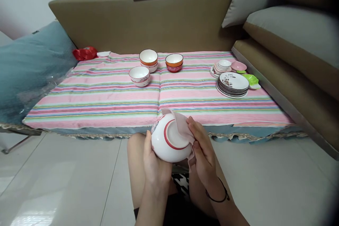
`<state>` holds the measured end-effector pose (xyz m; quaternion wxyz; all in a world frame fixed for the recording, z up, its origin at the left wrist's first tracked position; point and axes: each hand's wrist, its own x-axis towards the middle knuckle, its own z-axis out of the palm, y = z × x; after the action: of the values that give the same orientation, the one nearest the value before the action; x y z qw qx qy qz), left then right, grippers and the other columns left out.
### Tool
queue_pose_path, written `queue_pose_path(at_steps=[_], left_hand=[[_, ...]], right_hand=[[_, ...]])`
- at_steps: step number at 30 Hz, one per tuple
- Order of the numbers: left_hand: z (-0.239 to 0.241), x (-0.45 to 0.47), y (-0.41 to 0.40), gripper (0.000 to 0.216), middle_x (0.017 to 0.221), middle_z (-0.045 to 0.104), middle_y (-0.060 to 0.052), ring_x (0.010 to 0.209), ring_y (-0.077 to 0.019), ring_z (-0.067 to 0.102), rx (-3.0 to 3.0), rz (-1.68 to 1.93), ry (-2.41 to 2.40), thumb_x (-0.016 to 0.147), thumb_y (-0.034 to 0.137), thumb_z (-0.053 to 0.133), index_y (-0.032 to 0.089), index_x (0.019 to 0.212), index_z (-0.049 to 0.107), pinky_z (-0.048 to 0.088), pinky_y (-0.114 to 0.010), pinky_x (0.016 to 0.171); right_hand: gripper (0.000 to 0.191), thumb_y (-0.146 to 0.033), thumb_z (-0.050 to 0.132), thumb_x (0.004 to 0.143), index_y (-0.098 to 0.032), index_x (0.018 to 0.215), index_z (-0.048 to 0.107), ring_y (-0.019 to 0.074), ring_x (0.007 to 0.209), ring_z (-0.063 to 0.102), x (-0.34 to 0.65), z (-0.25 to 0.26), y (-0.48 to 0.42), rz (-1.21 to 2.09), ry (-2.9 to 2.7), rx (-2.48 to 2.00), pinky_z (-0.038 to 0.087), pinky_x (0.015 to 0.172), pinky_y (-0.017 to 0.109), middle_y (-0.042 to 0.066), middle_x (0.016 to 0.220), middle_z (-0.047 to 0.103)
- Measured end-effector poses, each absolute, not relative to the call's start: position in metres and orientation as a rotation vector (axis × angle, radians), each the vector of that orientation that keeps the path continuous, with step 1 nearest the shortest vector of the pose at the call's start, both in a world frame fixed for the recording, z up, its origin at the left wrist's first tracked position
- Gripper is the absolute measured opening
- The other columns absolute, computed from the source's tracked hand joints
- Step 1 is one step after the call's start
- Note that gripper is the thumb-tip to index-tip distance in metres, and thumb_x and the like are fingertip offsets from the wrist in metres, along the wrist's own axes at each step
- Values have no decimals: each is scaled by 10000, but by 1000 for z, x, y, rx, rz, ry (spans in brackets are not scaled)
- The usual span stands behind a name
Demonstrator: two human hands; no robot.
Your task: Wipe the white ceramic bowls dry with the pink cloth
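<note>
A white bowl with a red foot ring is held over the lap, its underside facing up toward me. My left hand grips it from the left, thumb up along the side and the other fingers hidden beneath. On the right, my right hand pinches a pale pink cloth, which lies against the bowl's base and side. Part of the foot ring is covered by the cloth. A black cord bracelet circles the right wrist.
On the pink striped cover stand stacked bowls, more bowls and an orange-and-red pair. To the right are stacked plates, small dishes, a pink bowl and a green dish. Cushions rise at right.
</note>
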<state>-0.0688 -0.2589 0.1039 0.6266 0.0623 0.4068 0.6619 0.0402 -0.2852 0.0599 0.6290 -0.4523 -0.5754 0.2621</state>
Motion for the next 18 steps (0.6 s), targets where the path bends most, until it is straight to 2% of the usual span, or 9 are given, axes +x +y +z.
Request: queue_pose_path(at_steps=[3, 10, 14, 18], left_hand=[[105, -70, -258, 267, 902, 739, -48, 901, -203, 682, 100, 1491, 934, 877, 389, 579, 180, 930, 735, 538, -283, 806], [101, -70, -259, 286, 924, 741, -51, 943, -219, 680, 96, 1492, 911, 886, 401, 566, 188, 981, 733, 543, -308, 846], [109, -73, -258, 400, 1069, 727, -85, 1056, -232, 653, 52, 1462, 926, 928, 451, 483, 168, 1096, 709, 518, -337, 927], [114, -78, -259, 354, 1053, 733, -77, 1073, -240, 648, 171, 1401, 911, 894, 426, 571, 170, 1089, 717, 501, -326, 940]], right_hand=[[441, -254, 394, 992, -369, 1414, 448, 254, 1424, 342, 39, 61, -286, 522, -1367, -1019, 325, 1163, 563, -27, 1477, 462], [399, -161, 527, 935, -358, 1272, 608, 260, 1292, 525, 25, 58, -294, 412, -1152, -1142, 430, 1100, 514, -9, 1353, 593], [387, -200, 513, 957, -317, 1322, 568, 247, 1296, 523, 15, 57, -297, 512, -1014, -1141, 481, 1059, 468, 31, 1375, 576], [398, -236, 485, 976, -325, 1363, 517, 229, 1279, 541, 20, 65, -292, 676, -984, -1040, 492, 1049, 430, 29, 1360, 592]])
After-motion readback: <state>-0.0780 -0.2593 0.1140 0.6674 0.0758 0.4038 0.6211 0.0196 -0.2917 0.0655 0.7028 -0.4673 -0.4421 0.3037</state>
